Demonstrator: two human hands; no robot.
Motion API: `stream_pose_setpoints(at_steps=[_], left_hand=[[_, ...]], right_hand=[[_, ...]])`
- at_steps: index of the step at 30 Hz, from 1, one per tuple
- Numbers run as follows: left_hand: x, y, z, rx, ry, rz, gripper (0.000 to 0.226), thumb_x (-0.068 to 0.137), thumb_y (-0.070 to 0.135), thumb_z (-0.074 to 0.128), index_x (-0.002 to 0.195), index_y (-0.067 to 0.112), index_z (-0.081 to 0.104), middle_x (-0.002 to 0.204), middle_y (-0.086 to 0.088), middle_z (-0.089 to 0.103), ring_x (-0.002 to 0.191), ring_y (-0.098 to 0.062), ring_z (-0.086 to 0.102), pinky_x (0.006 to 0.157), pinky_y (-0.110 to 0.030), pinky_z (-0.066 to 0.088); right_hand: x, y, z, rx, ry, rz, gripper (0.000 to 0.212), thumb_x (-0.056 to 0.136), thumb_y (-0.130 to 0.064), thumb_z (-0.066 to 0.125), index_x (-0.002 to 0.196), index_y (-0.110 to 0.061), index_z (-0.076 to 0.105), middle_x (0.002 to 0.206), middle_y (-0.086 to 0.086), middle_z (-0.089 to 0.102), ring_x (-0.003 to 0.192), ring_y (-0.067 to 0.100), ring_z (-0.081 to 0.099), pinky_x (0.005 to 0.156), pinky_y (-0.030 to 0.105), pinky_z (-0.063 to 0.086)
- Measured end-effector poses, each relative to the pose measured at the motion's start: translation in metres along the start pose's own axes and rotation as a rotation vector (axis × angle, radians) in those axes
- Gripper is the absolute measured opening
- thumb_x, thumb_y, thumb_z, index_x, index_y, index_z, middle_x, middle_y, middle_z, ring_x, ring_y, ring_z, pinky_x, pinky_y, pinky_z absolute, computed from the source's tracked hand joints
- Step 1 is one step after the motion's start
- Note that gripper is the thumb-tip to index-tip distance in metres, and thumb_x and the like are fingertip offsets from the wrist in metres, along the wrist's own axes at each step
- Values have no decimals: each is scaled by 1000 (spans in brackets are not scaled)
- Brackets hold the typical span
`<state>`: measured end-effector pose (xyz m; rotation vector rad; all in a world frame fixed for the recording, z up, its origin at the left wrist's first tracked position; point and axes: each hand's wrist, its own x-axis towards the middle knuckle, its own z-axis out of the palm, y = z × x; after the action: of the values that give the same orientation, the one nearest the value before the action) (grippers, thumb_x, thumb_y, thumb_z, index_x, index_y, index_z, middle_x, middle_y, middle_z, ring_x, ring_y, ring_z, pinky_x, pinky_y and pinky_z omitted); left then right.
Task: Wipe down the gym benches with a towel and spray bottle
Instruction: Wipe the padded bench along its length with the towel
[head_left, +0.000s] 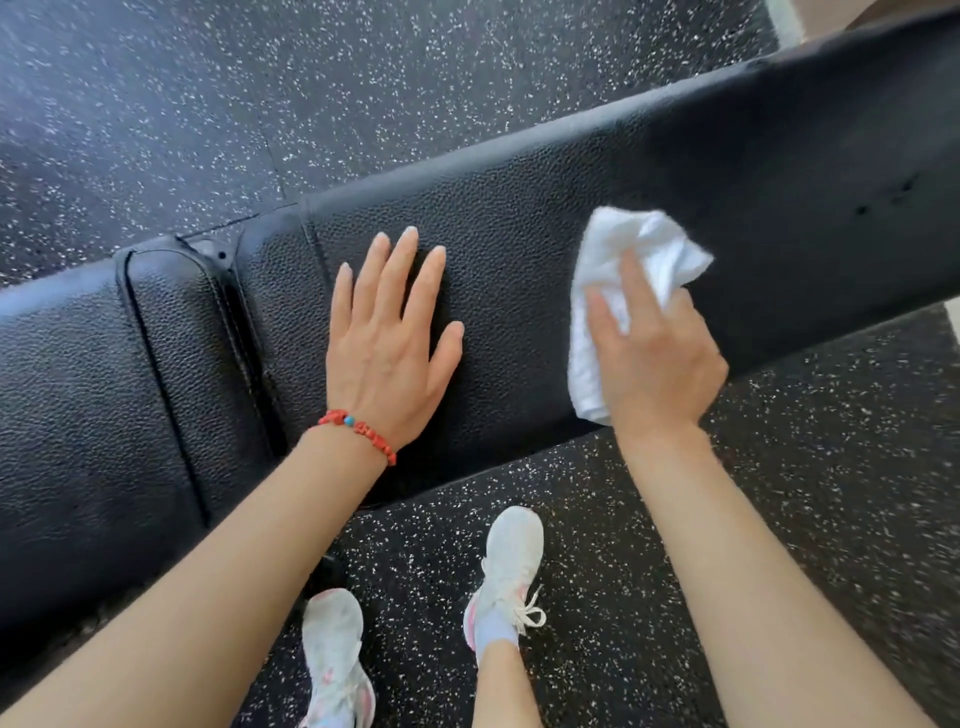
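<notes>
I have my right hand (654, 358) closed on the bunched white towel (618, 280), pressing it onto the black bench (519, 249) pad. My left hand (389, 343) lies open and flat on the pad just beside it, empty, bracing me. I judge the wipe to be midway: I can't tell which parts are clean, but the long stretch beyond my right hand and the seat section past my left probably remain. No spray bottle is in view.
</notes>
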<state>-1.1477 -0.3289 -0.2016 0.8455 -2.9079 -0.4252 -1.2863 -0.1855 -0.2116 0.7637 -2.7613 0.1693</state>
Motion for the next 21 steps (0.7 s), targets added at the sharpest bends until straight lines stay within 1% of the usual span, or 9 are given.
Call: stream_pose_setpoints(at_steps=[3, 6, 7, 9, 11, 13, 16, 19, 21], left_hand=[[7, 17, 12, 25, -23, -26, 57, 90, 38, 34, 140, 9, 38, 149, -16, 32, 138, -34, 25, 111, -53, 14], [6, 17, 19, 89, -7, -27, 57, 91, 40, 36, 140, 11, 38, 149, -15, 32, 137, -33, 26, 112, -52, 13], [6, 16, 20, 97, 1, -26, 56, 91, 40, 37, 139, 11, 39, 149, -15, 33, 137, -33, 26, 112, -52, 14], [7, 16, 21, 103, 11, -34, 56, 90, 39, 37, 138, 12, 39, 148, -15, 34, 137, -33, 27, 112, -52, 14], [7, 18, 22, 108, 15, -46, 55, 89, 39, 38, 137, 11, 41, 147, -15, 35, 136, -33, 28, 111, -52, 15], [7, 22, 20, 108, 13, -65, 56, 89, 39, 38, 136, 9, 43, 146, -17, 36, 135, -34, 29, 111, -53, 15], [15, 35, 16, 81, 29, -119, 56, 88, 39, 39, 134, 7, 45, 144, -19, 38, 134, -36, 30, 110, -54, 16], [35, 54, 18, 63, 46, -81, 55, 89, 37, 37, 135, 7, 44, 144, -19, 38, 134, -36, 30, 110, -54, 16], [51, 64, 21, 66, 42, -48, 55, 90, 37, 37, 136, 8, 42, 145, -18, 37, 135, -36, 29, 110, -53, 15]], right_hand=[[-7, -8, -1, -25, 34, -205, 36, 84, -46, 50, 103, -24, 71, 57, 5, 57, 43, 19, 52, 36, 24, 36], [8, 14, 3, -11, 98, -443, 36, 89, -48, 48, 106, -24, 69, 51, 2, 51, 40, 15, 46, 36, 25, 37], [18, 28, 6, -36, 94, -446, 36, 89, -49, 48, 105, -25, 69, 50, 2, 49, 39, 16, 45, 34, 24, 36], [41, 55, 9, -82, 81, -275, 33, 87, -46, 50, 101, -25, 71, 53, 7, 52, 40, 23, 50, 34, 23, 34], [59, 74, 8, 8, -7, -40, 37, 86, -45, 50, 108, -22, 67, 65, 17, 58, 50, 31, 55, 41, 27, 33], [57, 74, 8, 94, -36, 20, 40, 86, -43, 49, 114, -19, 64, 74, 20, 61, 57, 33, 58, 45, 31, 38], [31, 52, 5, 54, 28, -214, 34, 84, -40, 54, 104, -19, 70, 61, 10, 60, 46, 23, 53, 38, 25, 38], [18, 50, 5, 106, 61, -437, 33, 86, -43, 56, 106, -21, 70, 52, 1, 50, 41, 17, 44, 36, 27, 39], [28, 71, 12, 104, 117, -457, 34, 86, -47, 57, 107, -23, 69, 50, 1, 46, 41, 16, 42, 35, 27, 39]])
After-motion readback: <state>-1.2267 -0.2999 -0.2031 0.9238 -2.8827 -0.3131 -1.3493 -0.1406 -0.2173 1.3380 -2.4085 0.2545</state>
